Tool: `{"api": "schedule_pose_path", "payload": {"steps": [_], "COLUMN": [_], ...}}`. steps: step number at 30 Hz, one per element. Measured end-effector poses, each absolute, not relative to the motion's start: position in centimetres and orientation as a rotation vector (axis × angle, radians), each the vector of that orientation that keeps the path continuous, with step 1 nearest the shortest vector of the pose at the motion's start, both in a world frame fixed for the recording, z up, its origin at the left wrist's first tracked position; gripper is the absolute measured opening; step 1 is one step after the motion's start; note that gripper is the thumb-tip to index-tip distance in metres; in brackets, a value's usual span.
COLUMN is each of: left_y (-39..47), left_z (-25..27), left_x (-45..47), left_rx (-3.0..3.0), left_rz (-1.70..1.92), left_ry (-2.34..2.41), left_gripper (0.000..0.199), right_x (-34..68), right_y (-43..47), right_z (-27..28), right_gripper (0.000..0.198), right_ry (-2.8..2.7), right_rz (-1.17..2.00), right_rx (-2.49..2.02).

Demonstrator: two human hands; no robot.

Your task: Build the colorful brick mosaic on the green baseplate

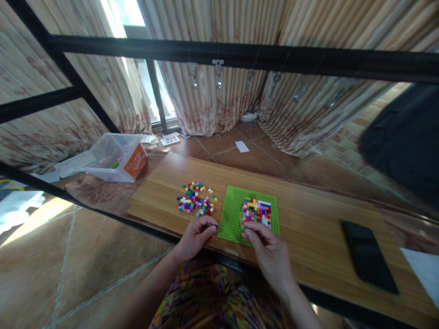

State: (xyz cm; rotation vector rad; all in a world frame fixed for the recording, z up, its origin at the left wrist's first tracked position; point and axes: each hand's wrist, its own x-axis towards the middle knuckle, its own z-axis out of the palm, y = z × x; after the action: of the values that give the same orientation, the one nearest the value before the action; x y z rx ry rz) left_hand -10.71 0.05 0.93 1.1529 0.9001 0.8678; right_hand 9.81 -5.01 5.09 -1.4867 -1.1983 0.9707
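A green studded baseplate (230,205) lies on the wooden board, with a tight patch of many-coloured toy bricks (257,210) built on its right part. My left hand (197,235) is closed just off the plate's near left edge, a small dark purple brick (216,226) pinched at the fingertips. Over the near left corner of the patch, my right hand (270,246) has thumb and forefinger pressed together. What they hold, if anything, is too small to make out. Loose bricks (195,201) of many colours are spread left of the plate.
A black phone (368,256) rests on the right of the wooden board (315,228). Beyond its left end stands a clear plastic box (106,155) with an orange label. Dark metal bars (240,55) cross in front of the curtains. Papers (242,146) lie on the tiled floor.
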Motion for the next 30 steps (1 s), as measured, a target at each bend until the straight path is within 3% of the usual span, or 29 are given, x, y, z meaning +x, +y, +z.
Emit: {"api": "schedule_pose_path", "payload": {"steps": [8,30], "left_y": [0.1,0.1], "left_z": [0.8,0.5], "left_x": [-10.7,-10.9], "left_rx": [1.216,1.282], "left_rz": [0.846,0.835], "left_ry": [0.928,0.958], "left_gripper": [0.030,0.026], "right_x": [15.9,17.3], "right_y": [-3.1,0.3], "right_z": [4.5,-0.4], "right_gripper": [0.021,0.026], "right_ry": [-1.150,-1.169], "right_rz": [0.433,0.553], "right_rx": [-1.590,-1.562]}}
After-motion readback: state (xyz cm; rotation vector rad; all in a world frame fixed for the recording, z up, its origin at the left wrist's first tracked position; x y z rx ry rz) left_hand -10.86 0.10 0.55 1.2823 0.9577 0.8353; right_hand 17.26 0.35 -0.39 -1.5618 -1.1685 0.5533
